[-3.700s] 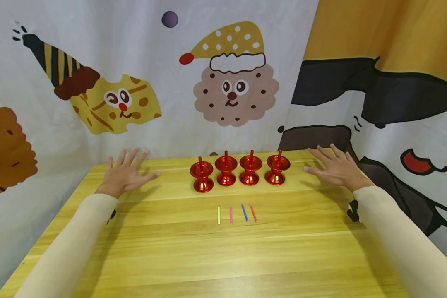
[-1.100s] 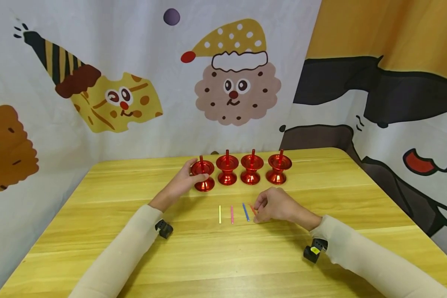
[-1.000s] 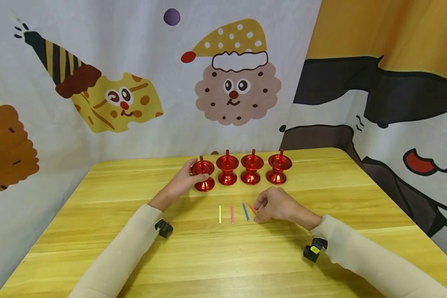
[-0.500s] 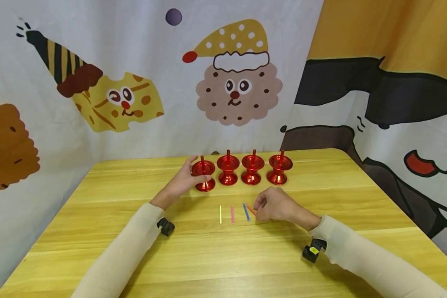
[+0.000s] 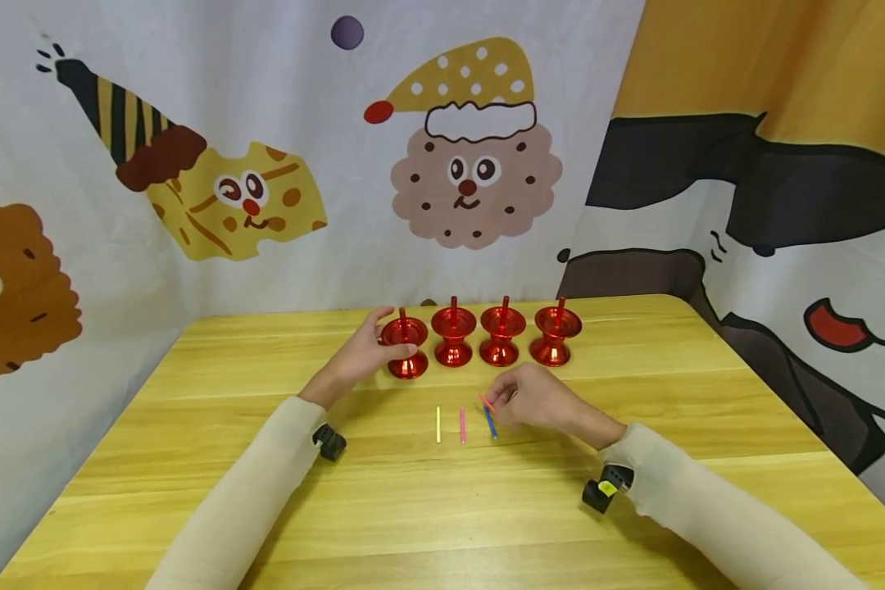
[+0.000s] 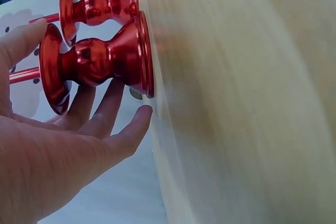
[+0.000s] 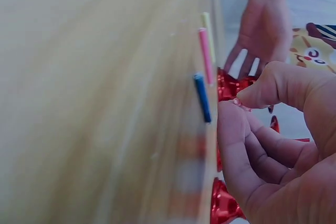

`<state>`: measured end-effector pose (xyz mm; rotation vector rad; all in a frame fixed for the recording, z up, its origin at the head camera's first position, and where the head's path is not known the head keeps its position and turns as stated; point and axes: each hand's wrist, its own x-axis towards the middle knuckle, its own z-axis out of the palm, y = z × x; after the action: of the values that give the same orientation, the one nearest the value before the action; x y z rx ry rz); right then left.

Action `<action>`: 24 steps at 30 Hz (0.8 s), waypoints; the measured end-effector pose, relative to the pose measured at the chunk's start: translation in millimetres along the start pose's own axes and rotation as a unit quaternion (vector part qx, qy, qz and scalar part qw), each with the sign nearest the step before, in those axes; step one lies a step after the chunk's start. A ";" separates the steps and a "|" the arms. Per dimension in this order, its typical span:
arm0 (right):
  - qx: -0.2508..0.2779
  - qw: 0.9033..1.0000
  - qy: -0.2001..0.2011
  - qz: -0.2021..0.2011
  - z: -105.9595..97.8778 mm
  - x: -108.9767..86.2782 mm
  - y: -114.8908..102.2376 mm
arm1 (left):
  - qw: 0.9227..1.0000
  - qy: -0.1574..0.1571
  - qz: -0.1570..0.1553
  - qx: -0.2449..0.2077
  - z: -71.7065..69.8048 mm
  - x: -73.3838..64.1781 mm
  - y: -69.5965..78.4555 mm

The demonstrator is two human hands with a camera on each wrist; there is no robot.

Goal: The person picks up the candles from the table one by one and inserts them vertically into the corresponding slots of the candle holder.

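Note:
My left hand [image 5: 356,362] curves round the leftmost red metal candle holder [image 5: 408,364], thumb at the dish and the other fingers behind the stem. In the left wrist view this candle holder [image 6: 89,60] stands upright on the table, its spike pointing up. Between thumb and forefinger, my right hand [image 5: 538,400] pinches a small orange-red candle [image 5: 487,402], lifted just over the far end of a blue candle [image 5: 492,426]. Most of the pinched candle is hidden by fingers in the right wrist view. A pink candle [image 5: 462,426] and a yellow candle [image 5: 438,425] lie to the left.
Three more red candle holders, the second [image 5: 453,348], the third [image 5: 499,348] and the rightmost [image 5: 551,348], continue the row near the table's back edge. The wooden table [image 5: 413,516] meets a cartoon-printed curtain [image 5: 265,98] behind. Each wrist wears a small black camera.
Both hands came in from the table's sides. The left took its place round the leftmost holder. The right pinched the orange-red candle, turned it and raised it slightly toward the left.

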<state>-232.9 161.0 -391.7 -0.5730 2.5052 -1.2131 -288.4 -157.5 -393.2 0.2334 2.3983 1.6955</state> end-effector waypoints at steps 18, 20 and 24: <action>0.113 0.993 0.023 -0.034 0.8 36.8 -37.0 | 1.000 -0.005 0.004 -0.030 0.0 1.0 2.9; 0.130 0.990 0.023 -0.044 1.0 42.3 -40.3 | 0.999 -0.006 0.002 -0.031 -0.5 0.8 3.0; 0.147 0.987 0.026 -0.053 1.5 52.9 -47.9 | 0.999 -0.011 -0.001 -0.037 -1.1 1.3 1.0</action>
<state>-268.0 107.9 -359.3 -0.6095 2.2991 -1.6179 -290.0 -157.9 -392.1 0.2365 2.3147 1.7671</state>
